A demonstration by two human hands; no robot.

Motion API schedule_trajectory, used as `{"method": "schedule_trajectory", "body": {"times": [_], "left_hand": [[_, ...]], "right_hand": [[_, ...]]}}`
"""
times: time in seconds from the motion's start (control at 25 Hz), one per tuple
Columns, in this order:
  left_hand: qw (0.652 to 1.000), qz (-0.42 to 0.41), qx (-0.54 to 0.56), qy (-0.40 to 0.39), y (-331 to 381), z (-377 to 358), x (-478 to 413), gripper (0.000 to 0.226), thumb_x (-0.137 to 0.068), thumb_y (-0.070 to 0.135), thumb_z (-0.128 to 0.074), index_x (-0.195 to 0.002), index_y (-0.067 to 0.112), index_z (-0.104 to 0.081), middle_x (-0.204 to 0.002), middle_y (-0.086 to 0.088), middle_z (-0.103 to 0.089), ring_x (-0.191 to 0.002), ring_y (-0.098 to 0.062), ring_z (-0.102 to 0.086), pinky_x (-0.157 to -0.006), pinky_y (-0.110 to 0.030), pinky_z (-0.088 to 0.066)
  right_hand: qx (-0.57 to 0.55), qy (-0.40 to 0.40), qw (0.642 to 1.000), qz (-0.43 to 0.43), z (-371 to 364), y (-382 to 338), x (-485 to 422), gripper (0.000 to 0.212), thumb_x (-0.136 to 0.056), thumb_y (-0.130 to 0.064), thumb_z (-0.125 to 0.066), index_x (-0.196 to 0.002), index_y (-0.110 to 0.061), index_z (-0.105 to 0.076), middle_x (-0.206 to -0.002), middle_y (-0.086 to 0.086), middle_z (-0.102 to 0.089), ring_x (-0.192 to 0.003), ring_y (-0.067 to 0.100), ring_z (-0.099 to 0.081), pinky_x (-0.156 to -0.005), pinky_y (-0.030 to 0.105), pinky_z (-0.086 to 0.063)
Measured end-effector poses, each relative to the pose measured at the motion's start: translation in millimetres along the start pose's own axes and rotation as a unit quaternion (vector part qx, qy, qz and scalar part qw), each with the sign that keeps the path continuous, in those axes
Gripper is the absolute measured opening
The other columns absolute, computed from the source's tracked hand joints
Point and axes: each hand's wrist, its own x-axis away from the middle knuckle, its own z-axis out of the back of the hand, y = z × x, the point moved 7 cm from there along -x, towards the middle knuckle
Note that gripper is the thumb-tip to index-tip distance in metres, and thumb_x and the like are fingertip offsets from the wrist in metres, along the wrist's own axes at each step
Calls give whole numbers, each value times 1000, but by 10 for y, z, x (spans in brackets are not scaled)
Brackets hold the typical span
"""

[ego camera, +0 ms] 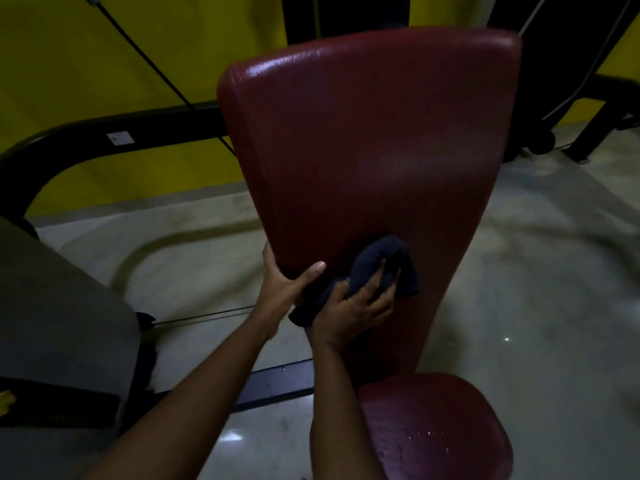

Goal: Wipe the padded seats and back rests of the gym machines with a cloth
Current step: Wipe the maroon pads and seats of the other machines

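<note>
A tall dark red padded back rest [374, 140] stands upright in the middle of the view, with the matching red seat [433, 427] below it at the lower right. My left hand [280, 285] grips the back rest's lower left edge, thumb across the front. My right hand [353, 306] presses a bunched dark blue cloth [384, 261] against the lower part of the back rest, just right of the left hand.
A curved black machine frame [104, 133] and a thin cable [138, 50] run at the left before a yellow wall. A grey machine cover [59, 323] fills the lower left. More black frame parts [595, 116] stand at the upper right. Pale shiny floor lies around.
</note>
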Motion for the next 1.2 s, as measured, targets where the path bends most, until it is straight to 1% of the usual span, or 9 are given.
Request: {"method": "schedule_trajectory", "body": {"times": [0.12,0.24,0.4,0.52,0.64,0.8,1.04,1.12,1.2], "left_hand": [[999,31,18,0,-252,-81,42,89,-74,27,-75,-143,24,-19,-127,11,-42,-116,-7,-44,-88,-17,-40],[999,39,21,-9,-294,-101,64,85,-75,27,-74,-142,24,-21,-126,12,-42,-115,-7,-44,-89,-21,-40],[999,44,9,-1,-269,-94,81,85,-77,27,-72,-143,19,-20,-125,10,-41,-116,-8,-42,-92,-23,-38],[999,46,4,8,-265,-112,105,84,-77,28,-72,-143,19,-20,-124,9,-42,-114,-8,-43,-91,-25,-38],[999,40,15,11,-331,-118,105,84,-79,25,-71,-144,21,-18,-125,10,-40,-114,-7,-42,-93,-25,-37],[999,50,4,-17,-631,-200,168,91,-77,24,-72,-146,28,-12,-128,13,-36,-119,-5,-37,-97,-27,-36],[996,89,7,-31,-902,-271,203,84,-78,28,-70,-144,21,-19,-123,10,-41,-114,-7,-42,-91,-22,-35],[995,92,7,-35,-875,-262,219,81,-80,29,-69,-144,19,-21,-121,10,-42,-112,-6,-43,-84,-16,-38],[995,98,8,-30,-882,-246,221,77,-81,28,-68,-143,19,-23,-122,8,-44,-112,-8,-45,-74,-9,-39]], "right_hand": [[-19,-16,997,-78,-97,505,62,52,-85,-27,-43,-132,-7,-46,-131,31,-46,-112,49,-47,-92,59,-39],[-91,-63,985,-129,36,610,70,54,-86,-21,-42,-138,-8,-40,-142,27,-37,-125,46,-37,-102,51,-31],[-111,-62,987,95,285,-123,-272,54,-86,-20,-44,-139,-18,-39,-143,20,-35,-126,30,-29,-106,34,-25],[-56,-21,986,155,349,-212,-654,56,-83,-23,-42,-138,-23,-35,-143,20,-37,-126,30,-30,-104,38,-29],[-74,-11,997,35,283,337,-805,52,-90,-19,-43,-142,-18,-35,-146,21,-32,-127,40,-35,-100,49,-39],[-68,-79,979,-174,-4,1237,-468,53,-97,-12,-44,-146,-10,-25,-150,20,-23,-134,39,-28,-103,46,-30],[-54,-113,944,-306,-74,1597,-9,59,-96,-11,-44,-148,-13,-17,-147,25,-26,-128,43,-36,-103,49,-32],[-74,-114,956,-259,33,1305,-46,61,-94,-8,-47,-148,-13,-19,-146,24,-29,-131,38,-35,-105,44,-28],[-97,-114,982,-114,132,856,-84,61,-92,-4,-49,-147,-13,-23,-146,16,-30,-134,25,-30,-107,33,-24]]}}
